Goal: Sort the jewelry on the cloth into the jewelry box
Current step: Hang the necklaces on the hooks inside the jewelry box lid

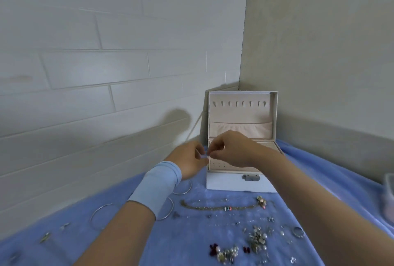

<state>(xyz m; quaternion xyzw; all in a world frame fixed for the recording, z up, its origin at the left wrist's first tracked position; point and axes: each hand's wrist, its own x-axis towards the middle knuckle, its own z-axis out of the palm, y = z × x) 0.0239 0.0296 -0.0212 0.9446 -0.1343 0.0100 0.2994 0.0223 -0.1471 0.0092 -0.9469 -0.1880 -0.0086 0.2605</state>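
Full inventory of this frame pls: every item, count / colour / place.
jewelry box: 1, white, pale pink lining, lid open, back of cloth near the wall corner
cloth: 1, blue, covers the surface
bangles: 3 visible, silver, left on cloth, one partly under the left wrist
chain necklace: 1, dull gold with coloured beads, in front of the box
small mixed pieces: many, pearl, silver, dark red, front right of cloth, count unclear
clear container: 1, right edge, cut off
wristband: 1, light blue, left wrist
left hand, right hand: over the box's left side, fingers of both pinch a small pale piece, too small to identify
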